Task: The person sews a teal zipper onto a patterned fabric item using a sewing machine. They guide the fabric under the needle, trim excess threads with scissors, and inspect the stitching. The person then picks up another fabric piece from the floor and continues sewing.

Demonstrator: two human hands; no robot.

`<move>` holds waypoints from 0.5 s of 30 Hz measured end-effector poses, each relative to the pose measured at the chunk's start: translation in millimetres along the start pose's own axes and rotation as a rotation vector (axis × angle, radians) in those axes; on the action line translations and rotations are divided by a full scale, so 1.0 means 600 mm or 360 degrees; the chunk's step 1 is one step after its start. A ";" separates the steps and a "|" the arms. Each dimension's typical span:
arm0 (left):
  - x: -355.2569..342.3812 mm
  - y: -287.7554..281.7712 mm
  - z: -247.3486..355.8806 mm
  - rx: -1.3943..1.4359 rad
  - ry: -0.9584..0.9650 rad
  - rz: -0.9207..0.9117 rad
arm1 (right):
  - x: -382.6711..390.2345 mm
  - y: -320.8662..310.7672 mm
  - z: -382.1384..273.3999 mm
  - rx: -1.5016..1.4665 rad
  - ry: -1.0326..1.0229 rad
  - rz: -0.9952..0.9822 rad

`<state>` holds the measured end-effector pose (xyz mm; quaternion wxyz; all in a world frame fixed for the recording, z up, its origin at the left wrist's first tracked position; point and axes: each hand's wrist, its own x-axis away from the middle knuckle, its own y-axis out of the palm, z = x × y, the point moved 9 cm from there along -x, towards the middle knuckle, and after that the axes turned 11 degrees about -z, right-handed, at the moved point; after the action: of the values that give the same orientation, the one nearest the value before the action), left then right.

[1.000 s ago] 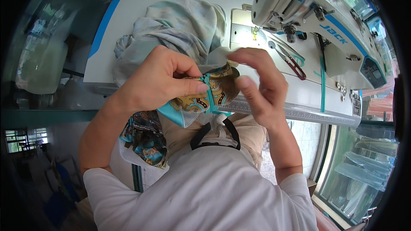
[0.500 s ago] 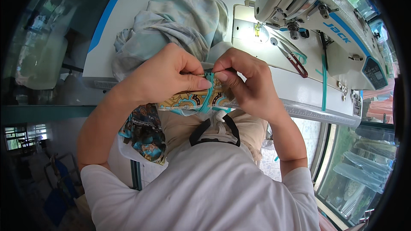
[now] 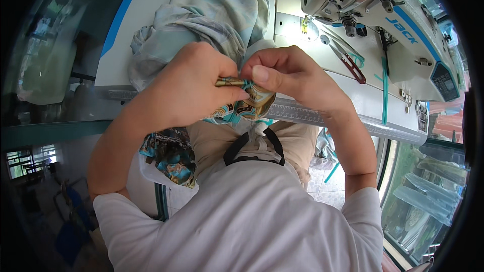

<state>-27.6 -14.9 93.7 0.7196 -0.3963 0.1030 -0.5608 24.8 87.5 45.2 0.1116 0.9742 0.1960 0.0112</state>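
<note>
Just beyond the table's front edge, a patterned piece of fabric [image 3: 259,102] in gold, brown and turquoise is bunched and folded between my two hands. My left hand [image 3: 194,83] is closed, its thumb pressing a rolled fold of it against the fingers. Thumb and forefinger of my right hand [image 3: 297,78] pinch its upper edge, close to the left fingertips. A teal strip hangs partly visible below the fabric, and the fingers hide much of the fold. Behind my hands lies a heap of pale blue-grey cloth [image 3: 206,15].
A white sewing machine [image 3: 348,0] stands at the right, its needle area lit. Red-handled snips [image 3: 349,63] lie beside it, with a teal strip [image 3: 384,90] draped over the table edge and small bobbins [image 3: 406,94] nearby. Dark patterned cloth [image 3: 171,156] hangs below left.
The patterned fabric, spread flatter before, is now folded over and bunched. My right hand has turned, its thumb now on top, and its forearm has swung outward to the right.
</note>
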 end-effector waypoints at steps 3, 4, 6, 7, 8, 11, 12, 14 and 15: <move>-0.008 -0.003 -0.042 0.0608 -0.0103 -0.0215 | 0.007 0.002 -0.001 0.0282 -0.0036 -0.0021; -0.006 0.003 -0.044 0.0658 -0.0109 -0.0269 | 0.007 -0.001 0.000 0.0505 0.0060 -0.0101; -0.011 0.020 -0.048 0.0755 -0.0098 -0.0393 | 0.010 -0.012 0.006 0.0412 0.0095 -0.0171; -0.014 0.030 -0.050 0.0802 -0.0092 -0.0457 | 0.008 -0.021 0.001 0.0311 0.0012 -0.0120; -0.015 0.039 -0.062 0.0807 -0.0154 -0.0458 | 0.005 -0.031 -0.006 0.0212 -0.0074 -0.0070; -0.010 0.048 -0.088 0.0879 -0.0187 -0.0451 | -0.003 -0.056 -0.005 0.0262 -0.0150 -0.0004; -0.008 0.053 -0.095 0.1081 -0.0150 -0.0480 | -0.009 -0.055 -0.004 0.0306 -0.0142 0.0018; -0.011 0.053 -0.105 0.1169 -0.0110 -0.0487 | -0.015 -0.060 0.004 0.0377 -0.0130 0.0053; -0.012 0.054 -0.106 0.1213 -0.0094 -0.0489 | -0.018 -0.065 0.009 0.0360 -0.0149 0.0060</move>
<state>-44.4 -35.4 26.9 0.7253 -0.1281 -0.1932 -0.6482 0.6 117.5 31.2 0.0097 0.9835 0.1724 -0.0543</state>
